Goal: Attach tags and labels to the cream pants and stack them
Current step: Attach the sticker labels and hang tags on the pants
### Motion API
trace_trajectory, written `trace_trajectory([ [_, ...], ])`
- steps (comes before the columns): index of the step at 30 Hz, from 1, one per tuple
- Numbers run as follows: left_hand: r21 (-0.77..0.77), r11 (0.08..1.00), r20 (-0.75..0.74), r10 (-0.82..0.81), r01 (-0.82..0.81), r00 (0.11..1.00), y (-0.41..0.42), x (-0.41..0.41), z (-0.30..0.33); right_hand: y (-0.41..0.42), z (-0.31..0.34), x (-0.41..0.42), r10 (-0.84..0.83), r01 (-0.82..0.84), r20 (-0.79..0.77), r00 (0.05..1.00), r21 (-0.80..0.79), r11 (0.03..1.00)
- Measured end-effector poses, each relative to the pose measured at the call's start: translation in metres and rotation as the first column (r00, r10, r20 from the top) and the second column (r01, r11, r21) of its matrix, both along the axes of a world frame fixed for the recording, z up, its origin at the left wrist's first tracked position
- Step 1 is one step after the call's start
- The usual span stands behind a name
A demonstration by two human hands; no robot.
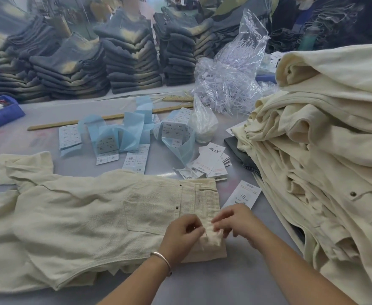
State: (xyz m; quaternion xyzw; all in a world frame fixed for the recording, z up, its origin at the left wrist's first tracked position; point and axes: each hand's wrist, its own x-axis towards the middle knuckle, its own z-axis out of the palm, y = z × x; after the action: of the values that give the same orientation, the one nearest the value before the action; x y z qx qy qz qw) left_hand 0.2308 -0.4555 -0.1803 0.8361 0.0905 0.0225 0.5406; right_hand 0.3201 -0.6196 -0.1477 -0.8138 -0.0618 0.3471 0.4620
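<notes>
Hands: left hand point(181, 233) and right hand point(235, 221) both pinch the bunched waistband corner point(211, 237) of the cream pants point(81, 219), which lie flat on the surface point(202, 282).
Open room: bare strip along the near edge.
Counts: one pile of cream pants point(325, 150) at right; two wooden rulers point(75, 122).
Unclear: print on the tags point(211, 160).

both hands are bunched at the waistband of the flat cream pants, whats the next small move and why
Probably reach the right hand to the hang tags lying just beyond the waistband and bring one back. Both it and the left hand pinch bunched fabric at the waistband of the cream pants, and no tag shows there yet.
</notes>
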Motion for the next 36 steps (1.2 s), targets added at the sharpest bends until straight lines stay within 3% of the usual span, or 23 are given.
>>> trace_trajectory([
  [3, -0.311, 0.946, -0.108, 0.059, -0.091, 0.992, 0.004, 0.006, 0.012, -0.016, 0.001, 0.01, -0.207, 0.189, 0.101, 0.973, 0.16, 0.969],
  [6, -0.414, 0.903, -0.182, 0.044, -0.117, 0.982, 0.007, 0.008, 0.018, -0.034, 0.0, 0.017, -0.243, 0.213, 0.264, 0.933, 0.138, 0.967],
  [7, -0.431, 0.894, -0.197, 0.037, -0.121, 0.98, 0.006, 0.009, 0.019, -0.038, -0.002, 0.017, -0.163, 0.146, 0.333, 0.929, 0.075, 0.986],
  [9, -0.473, 0.87, -0.227, 0.034, -0.141, 0.973, 0.005, 0.011, 0.02, -0.043, -0.008, 0.017, 0.167, -0.117, 0.421, 0.891, -0.143, 0.983],
  [11, -0.506, 0.847, -0.254, 0.034, -0.162, 0.967, 0.004, 0.013, 0.019, -0.043, -0.016, 0.014, 0.494, -0.355, 0.366, 0.788, -0.385, 0.852],
  [13, -0.518, 0.838, -0.277, 0.029, -0.175, 0.961, 0.003, 0.014, 0.018, -0.04, -0.026, 0.01, 0.552, -0.383, 0.38, 0.742, -0.436, 0.815],
  [16, -0.528, 0.83, -0.293, 0.022, -0.181, 0.956, 0.003, 0.014, 0.017, -0.033, -0.036, 0.007, 0.366, -0.205, 0.555, 0.747, -0.331, 0.921],
  [18, -0.535, 0.823, -0.297, 0.026, -0.189, 0.954, 0.004, 0.012, 0.015, -0.03, -0.039, 0.007, 0.334, -0.141, 0.584, 0.739, -0.351, 0.926],
  [24, -0.544, 0.819, -0.271, 0.036, -0.184, 0.962, 0.006, 0.009, 0.007, -0.024, -0.046, 0.004, 0.259, -0.078, 0.596, 0.76, -0.312, 0.947],
  [28, -0.56, 0.798, -0.282, 0.07, -0.223, 0.957, 0.004, 0.009, 0.01, -0.024, -0.047, 0.004, 0.302, -0.115, 0.599, 0.742, -0.33, 0.937],
  [30, -0.533, 0.816, -0.293, 0.068, -0.223, 0.954, 0.003, 0.008, 0.015, -0.023, -0.043, 0.003, 0.213, -0.086, 0.595, 0.775, -0.235, 0.968],
  [32, -0.473, 0.859, -0.279, 0.064, -0.195, 0.958, 0.003, 0.008, 0.022, -0.022, -0.034, 0.002, 0.016, 0.019, 0.545, 0.838, -0.06, 0.998],
  [36, -0.453, 0.882, -0.17, 0.06, -0.132, 0.984, 0.0, 0.011, 0.042, -0.016, -0.007, -0.002, -0.226, 0.13, 0.325, 0.918, 0.291, 0.948],
])
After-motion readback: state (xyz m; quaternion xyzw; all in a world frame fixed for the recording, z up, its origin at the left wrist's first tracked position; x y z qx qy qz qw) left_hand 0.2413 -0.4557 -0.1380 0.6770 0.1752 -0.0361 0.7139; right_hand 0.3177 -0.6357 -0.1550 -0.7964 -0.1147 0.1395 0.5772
